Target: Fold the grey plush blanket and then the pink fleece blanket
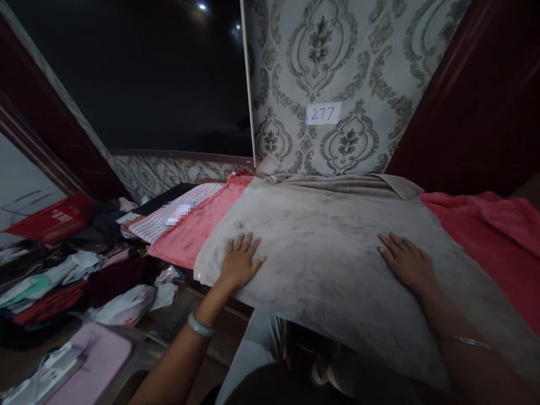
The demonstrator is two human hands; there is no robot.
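A large grey plush cloth (320, 253) lies spread over the table, its near edge hanging down at the front and its far edge bunched against the wall. My left hand (241, 262) rests palm down on the cloth's left part, fingers spread. Toward the right side, my right hand (407, 263) also lies flat on it with the fingers stretched out. Neither hand grips anything. Pink-red fabric (189, 239) shows from under the grey cloth on the left, and more red fabric (498, 242) on the right.
A striped cloth (185, 205) lies left of the pink fabric, below a large dark screen (147, 79). Piled clothes (54, 281), a red basket (54, 216) and a power strip (46, 374) are at the left. A paper marked 277 (323, 113) is on the patterned wall.
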